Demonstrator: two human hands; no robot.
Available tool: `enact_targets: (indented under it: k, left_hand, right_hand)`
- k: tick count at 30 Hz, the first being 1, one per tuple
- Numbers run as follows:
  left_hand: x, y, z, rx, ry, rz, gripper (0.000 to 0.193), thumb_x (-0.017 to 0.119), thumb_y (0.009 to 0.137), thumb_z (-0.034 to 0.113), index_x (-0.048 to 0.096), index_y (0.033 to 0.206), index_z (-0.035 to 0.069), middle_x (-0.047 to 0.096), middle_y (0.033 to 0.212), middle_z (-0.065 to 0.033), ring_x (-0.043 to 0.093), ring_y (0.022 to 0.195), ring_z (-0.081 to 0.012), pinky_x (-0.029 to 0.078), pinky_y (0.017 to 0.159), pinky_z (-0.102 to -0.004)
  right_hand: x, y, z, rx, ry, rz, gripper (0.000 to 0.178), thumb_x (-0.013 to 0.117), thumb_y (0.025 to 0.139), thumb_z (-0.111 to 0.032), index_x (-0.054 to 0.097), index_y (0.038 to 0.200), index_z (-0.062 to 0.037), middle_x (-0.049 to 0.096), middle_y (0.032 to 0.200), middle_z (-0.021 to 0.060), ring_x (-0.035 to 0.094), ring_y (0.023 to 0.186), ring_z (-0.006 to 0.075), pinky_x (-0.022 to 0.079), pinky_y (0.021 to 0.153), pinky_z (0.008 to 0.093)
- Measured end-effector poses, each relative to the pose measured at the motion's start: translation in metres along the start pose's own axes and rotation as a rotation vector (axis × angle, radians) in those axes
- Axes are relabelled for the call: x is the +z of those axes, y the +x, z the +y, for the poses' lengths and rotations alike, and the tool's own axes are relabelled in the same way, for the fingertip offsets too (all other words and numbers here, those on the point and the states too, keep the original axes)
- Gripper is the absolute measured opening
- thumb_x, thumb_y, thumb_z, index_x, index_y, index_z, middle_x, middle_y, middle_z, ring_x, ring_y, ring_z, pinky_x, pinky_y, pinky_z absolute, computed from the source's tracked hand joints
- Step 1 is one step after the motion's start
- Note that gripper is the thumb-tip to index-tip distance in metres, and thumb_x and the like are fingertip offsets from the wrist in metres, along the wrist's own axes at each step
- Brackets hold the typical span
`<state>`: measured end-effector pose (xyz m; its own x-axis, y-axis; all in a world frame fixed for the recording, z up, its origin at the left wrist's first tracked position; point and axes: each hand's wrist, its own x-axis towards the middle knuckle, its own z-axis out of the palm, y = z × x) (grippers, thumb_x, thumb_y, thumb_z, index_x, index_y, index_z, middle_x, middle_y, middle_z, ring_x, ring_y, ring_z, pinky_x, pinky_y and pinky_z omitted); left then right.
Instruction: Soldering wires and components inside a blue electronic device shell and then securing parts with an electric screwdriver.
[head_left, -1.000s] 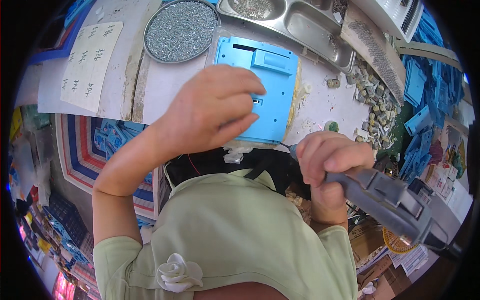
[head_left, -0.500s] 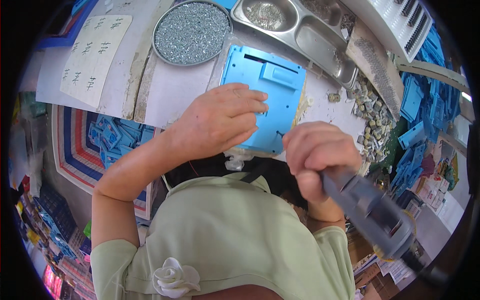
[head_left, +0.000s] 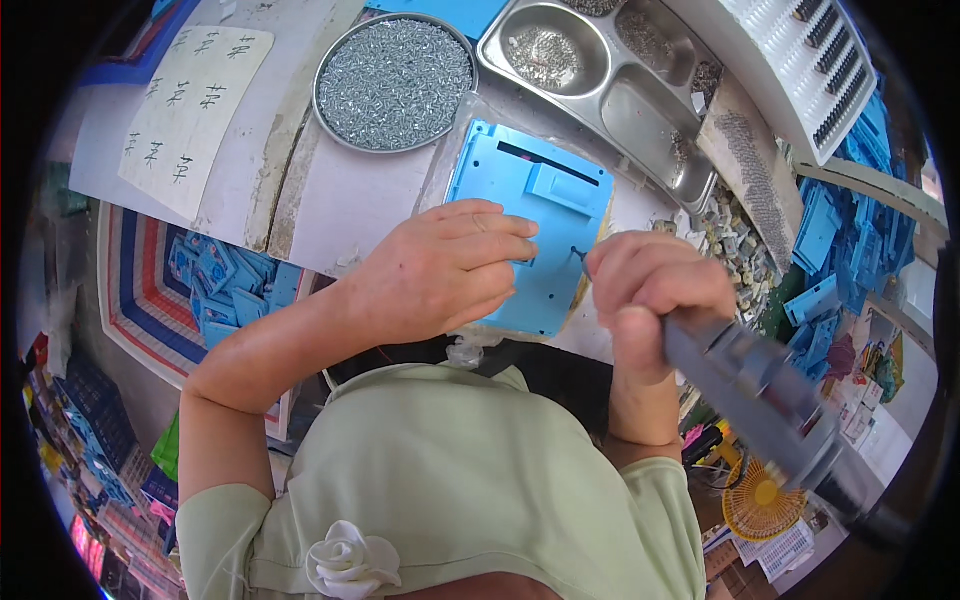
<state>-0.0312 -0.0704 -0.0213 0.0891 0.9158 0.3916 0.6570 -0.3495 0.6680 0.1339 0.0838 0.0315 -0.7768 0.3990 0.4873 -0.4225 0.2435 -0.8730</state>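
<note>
A light-blue plastic panel (head_left: 545, 235) with a slot and a raised block lies on a clear plastic bag on the table. My left hand (head_left: 440, 265) rests on its left side, fingers stretched out flat over the surface and covering part of it. Closed around a grey electric screwdriver (head_left: 750, 385), my right hand (head_left: 660, 285) is just off the panel's right edge. The thin bit points at a hole near that edge; whether it sits on a screw is too small to tell. The screwdriver's rear end is blurred.
Beyond the panel are a round pan (head_left: 318, 105) of small silver screws and a compartmented steel tray (head_left: 635, 115). Small metal parts (head_left: 735, 250) lie to the right, below a white tray (head_left: 775, 55). Blue pieces fill a striped bag (head_left: 150, 285) at left and pile up (head_left: 865, 225) at right.
My right hand has shifted the screwdriver bit from a lower hole to one farther up the panel's right side. The left hand stays on the panel. The whole view has shifted slightly.
</note>
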Motion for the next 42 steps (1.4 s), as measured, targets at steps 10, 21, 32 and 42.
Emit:
enact_targets:
  k: [10,21,32,42]
  left_hand:
    - [0.001,-0.002,0.002,-0.014,0.018,-0.014,0.013,0.076,0.081,0.008,0.064,0.087,0.006,0.069,0.121,-0.0069,0.063,0.123,-0.0246,0.050,0.104,-0.0457]
    - [-0.003,-0.002,0.000,-0.041,-0.025,0.005,0.014,0.075,0.082,0.008,0.066,0.093,0.007,0.069,0.122,-0.0077,0.063,0.122,-0.0244,0.048,0.106,-0.0453]
    - [-0.010,0.005,0.011,-0.246,-0.061,0.269,0.020,0.077,0.082,0.004,0.070,0.100,0.008,0.076,0.104,-0.0041,0.072,0.102,-0.0212,0.033,0.116,-0.0539]
    - [-0.019,0.005,0.000,-0.176,-0.005,0.375,0.019,0.080,0.078,0.004,0.068,0.092,0.009,0.075,0.093,-0.0045,0.074,0.089,-0.0209,0.028,0.118,-0.0584]
  right_hand:
    - [-0.031,0.048,0.041,-0.073,0.120,0.083,0.022,0.065,0.096,-0.008,0.043,0.097,-0.0063,0.052,0.064,0.0028,0.049,0.051,0.0141,0.049,0.056,0.0333]
    - [-0.035,0.061,0.027,-0.021,0.165,0.128,0.032,0.071,0.093,-0.009,0.049,0.115,-0.0021,0.053,0.065,0.0028,0.048,0.052,0.0125,0.046,0.054,0.0321]
    - [0.012,0.061,-0.022,-0.035,0.311,-0.198,0.031,0.069,0.098,-0.036,0.051,0.111,-0.0147,0.060,0.067,-0.0058,0.055,0.052,0.0088,0.044,0.054,0.0262]
    - [0.025,0.068,-0.019,-0.039,0.270,-0.120,0.030,0.066,0.099,-0.035,0.050,0.111,-0.0130,0.057,0.066,-0.0051,0.053,0.054,0.0086,0.040,0.054,0.0255]
